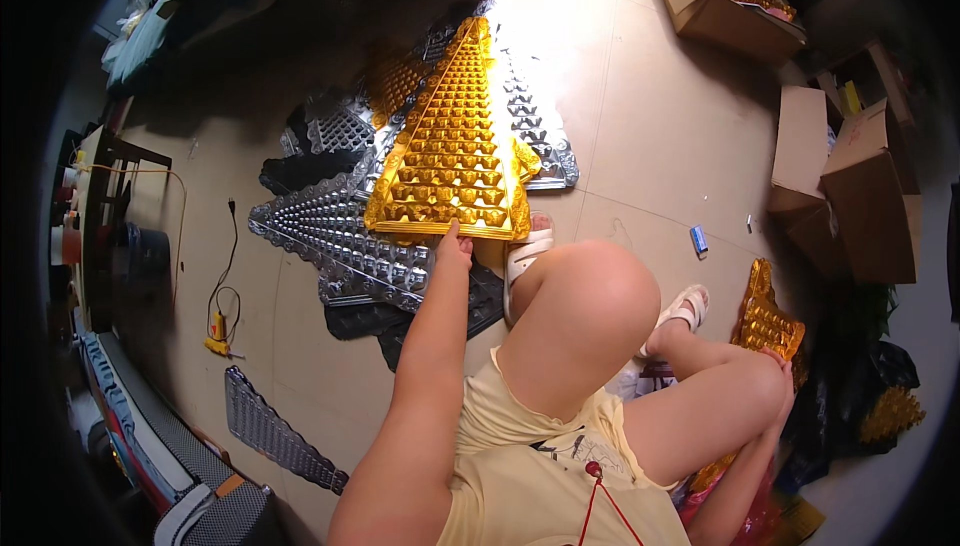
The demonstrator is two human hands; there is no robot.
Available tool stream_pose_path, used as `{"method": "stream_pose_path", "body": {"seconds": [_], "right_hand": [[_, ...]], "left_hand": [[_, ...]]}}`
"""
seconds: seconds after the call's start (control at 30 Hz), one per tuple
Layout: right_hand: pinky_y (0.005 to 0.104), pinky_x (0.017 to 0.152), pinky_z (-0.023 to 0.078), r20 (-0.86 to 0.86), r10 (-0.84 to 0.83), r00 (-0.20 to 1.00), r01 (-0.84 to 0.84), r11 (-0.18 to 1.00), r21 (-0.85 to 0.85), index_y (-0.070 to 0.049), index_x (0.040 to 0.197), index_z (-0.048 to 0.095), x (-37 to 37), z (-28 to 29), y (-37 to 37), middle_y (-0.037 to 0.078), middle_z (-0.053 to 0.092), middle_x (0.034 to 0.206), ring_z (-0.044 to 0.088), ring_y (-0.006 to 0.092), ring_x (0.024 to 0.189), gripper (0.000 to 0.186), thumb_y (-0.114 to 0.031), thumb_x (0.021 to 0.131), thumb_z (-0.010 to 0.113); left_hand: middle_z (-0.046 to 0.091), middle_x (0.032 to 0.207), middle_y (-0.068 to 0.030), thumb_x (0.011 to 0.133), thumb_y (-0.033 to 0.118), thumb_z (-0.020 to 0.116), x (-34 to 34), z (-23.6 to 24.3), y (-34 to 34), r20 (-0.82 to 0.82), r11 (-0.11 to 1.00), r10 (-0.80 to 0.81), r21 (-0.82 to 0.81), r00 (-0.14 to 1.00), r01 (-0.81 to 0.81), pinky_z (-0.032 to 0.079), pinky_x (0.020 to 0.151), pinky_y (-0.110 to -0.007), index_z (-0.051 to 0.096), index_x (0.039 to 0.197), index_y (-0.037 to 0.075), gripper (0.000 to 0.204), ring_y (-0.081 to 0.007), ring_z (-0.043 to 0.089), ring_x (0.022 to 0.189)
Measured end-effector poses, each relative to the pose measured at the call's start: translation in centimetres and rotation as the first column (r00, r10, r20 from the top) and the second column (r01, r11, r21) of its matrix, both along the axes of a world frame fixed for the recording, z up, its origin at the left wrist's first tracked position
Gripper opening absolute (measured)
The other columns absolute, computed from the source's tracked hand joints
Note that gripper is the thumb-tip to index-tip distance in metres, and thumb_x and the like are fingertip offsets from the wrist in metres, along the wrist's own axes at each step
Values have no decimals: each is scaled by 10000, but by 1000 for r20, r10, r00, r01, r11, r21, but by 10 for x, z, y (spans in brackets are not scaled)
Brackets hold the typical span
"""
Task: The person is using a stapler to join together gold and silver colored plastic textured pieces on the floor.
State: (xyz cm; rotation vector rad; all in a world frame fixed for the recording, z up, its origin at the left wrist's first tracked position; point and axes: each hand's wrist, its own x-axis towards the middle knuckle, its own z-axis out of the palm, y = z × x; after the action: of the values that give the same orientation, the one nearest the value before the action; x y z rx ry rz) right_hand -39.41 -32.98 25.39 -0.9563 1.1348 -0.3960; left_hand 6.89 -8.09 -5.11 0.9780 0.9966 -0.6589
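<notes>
Near edge of a gold triangular tray (450,161) is gripped by the left hand (459,247); silver trays (345,231) on the floor (640,136) are partly covered by it. Right hand (783,374) is placed at the knee (750,386), beside a smaller gold piece (766,321); its grip cannot be told.

Triangular panel (450,161): shiny gold, rows of bumps. Second panel (340,231): silver, studded rows. Floor (640,146): beige, thin tile lines. Corded tool (217,346): yellow; cord (236,246): black. Cartons (872,196) along floor's right edge: brown. Shorts (515,411): pale yellow. Sandals (524,256): white.
</notes>
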Motion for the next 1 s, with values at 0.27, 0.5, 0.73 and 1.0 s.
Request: {"method": "stream_pose_path", "body": {"seconds": [0.27,0.5,0.73,1.0], "right_hand": [[319,941,314,-42,70,997,-62,983,173,-33,1161,419,18,-30,36,98,452,1151,429,210,1065,407,-356,922,354],[318,943,294,-68,57,996,-49,992,112,-50,1179,387,35,-11,8,87,418,1162,399,208,1077,400,-352,917,362],[318,946,273,-29,40,999,-41,999,-20,-67,1196,354,38,16,-44,76,383,1174,368,206,1089,400,-348,912,370],[254,892,390,-232,-201,952,-82,562,-823,4,1096,524,47,47,-66,60,549,1063,508,134,989,225,-62,885,483]], "left_hand": [[548,758,4,815,72,594,52,86,-33,682,970,99,96,725,-223,375,493,-215,530,875,41,93,-84,460,570],[531,942,-101,752,-15,568,60,64,-26,361,953,251,68,898,-294,519,610,-333,455,948,15,228,-222,571,752],[575,724,-30,770,71,625,50,50,4,244,993,114,-24,963,-112,462,474,-239,541,860,90,124,-149,580,627],[617,730,-28,817,211,601,21,130,-51,149,969,2,-245,989,35,468,502,-222,576,863,96,127,-154,595,607]]}}
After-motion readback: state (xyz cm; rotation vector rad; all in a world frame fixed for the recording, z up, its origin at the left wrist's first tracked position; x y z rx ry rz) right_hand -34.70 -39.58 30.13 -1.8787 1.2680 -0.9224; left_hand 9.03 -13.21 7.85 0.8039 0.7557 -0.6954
